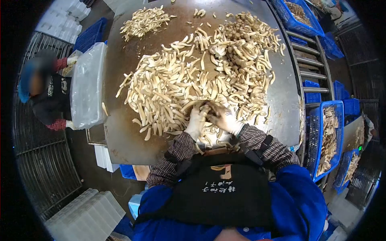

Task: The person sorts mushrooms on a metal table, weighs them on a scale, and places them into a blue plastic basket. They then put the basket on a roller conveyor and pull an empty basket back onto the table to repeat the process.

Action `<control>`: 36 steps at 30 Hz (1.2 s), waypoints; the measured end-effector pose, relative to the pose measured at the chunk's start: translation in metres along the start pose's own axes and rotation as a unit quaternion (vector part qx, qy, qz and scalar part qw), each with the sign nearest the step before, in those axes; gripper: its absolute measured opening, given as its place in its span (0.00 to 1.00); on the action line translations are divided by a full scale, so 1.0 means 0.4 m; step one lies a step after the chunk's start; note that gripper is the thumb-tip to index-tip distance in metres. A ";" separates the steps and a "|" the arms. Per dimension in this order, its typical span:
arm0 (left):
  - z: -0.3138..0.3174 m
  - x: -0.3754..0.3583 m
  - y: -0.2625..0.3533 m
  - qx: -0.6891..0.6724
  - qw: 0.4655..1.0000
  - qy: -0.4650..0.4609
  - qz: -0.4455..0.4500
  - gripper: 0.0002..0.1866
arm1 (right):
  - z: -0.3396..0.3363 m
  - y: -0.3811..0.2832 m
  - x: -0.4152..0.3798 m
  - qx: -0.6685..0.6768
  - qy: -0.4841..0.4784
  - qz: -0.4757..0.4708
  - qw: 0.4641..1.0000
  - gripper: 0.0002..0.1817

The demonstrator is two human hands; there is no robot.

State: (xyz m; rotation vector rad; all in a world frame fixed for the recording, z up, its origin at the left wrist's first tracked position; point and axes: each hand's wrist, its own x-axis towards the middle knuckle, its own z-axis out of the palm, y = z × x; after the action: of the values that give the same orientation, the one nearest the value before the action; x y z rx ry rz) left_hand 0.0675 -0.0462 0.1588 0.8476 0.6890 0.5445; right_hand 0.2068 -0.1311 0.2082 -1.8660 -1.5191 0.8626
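Observation:
My left hand (196,121), in a white glove with dark fingertips, is closed at the near edge of a big mushroom pile (161,86). A pale mushroom (188,105) shows at its fingers. Right beside it, my right hand (224,119), gloved in white with darkened fingers, curls inward so that the two hands nearly meet. What lies inside its fingers is hidden. Long-stemmed mushrooms surround both hands. A clump of mushrooms with brown caps (239,52) lies farther off, beyond my right hand.
A metal table (124,146) bears the mushrooms, including a smaller heap (145,22) at the far left. To the left, a person stands by a clear plastic-lined container (89,86). Along the right run rollers (313,75) and a blue crate (339,134) of mushrooms.

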 end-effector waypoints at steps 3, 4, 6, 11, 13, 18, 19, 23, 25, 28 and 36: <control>-0.020 0.017 -0.012 0.061 0.991 0.075 -0.097 0.18 | -0.150 0.009 0.027 -0.125 0.126 0.061 0.982 0.21; -0.006 -0.002 0.002 0.160 0.977 -0.085 -0.117 0.22 | -0.167 0.105 0.032 -0.279 0.126 0.043 0.951 0.24; 0.094 -0.045 0.044 0.337 0.900 -0.143 -0.234 0.27 | -0.196 0.203 0.045 -0.380 0.061 0.096 0.918 0.34; 0.022 0.011 0.012 0.413 0.885 -0.122 -0.178 0.31 | -0.152 0.221 0.091 -0.304 -0.014 0.173 0.937 0.38; -0.029 0.026 0.114 0.332 0.925 -0.022 -0.183 0.31 | -0.157 0.191 0.104 -0.111 -0.010 0.200 0.973 0.32; -0.165 0.058 0.158 0.251 0.962 0.034 -0.101 0.24 | -0.052 0.156 0.102 0.689 0.057 0.210 0.692 0.24; -0.171 0.053 0.134 0.240 0.968 0.033 -0.067 0.23 | -0.081 0.099 0.100 0.377 -0.002 0.267 0.887 0.24; 0.014 -0.031 0.200 0.228 0.968 -0.003 -0.107 0.26 | 0.053 0.059 0.082 0.478 0.072 0.199 0.852 0.21; 0.035 -0.033 0.173 0.172 0.975 -0.009 -0.137 0.26 | 0.089 0.043 0.079 0.239 0.061 0.131 0.960 0.17; -0.006 -0.003 0.128 0.029 0.983 0.129 -0.127 0.17 | 0.038 0.056 0.119 0.599 0.029 0.221 0.769 0.21; -0.032 0.000 0.142 0.101 0.986 0.106 -0.079 0.13 | -0.028 -0.036 0.137 0.527 -0.028 0.185 0.829 0.15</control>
State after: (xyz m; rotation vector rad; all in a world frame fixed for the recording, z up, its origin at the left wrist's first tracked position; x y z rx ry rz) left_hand 0.0487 -0.0086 0.1993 0.9226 1.0105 0.4291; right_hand 0.2144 -0.0750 0.2195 -1.2478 -0.4294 1.5283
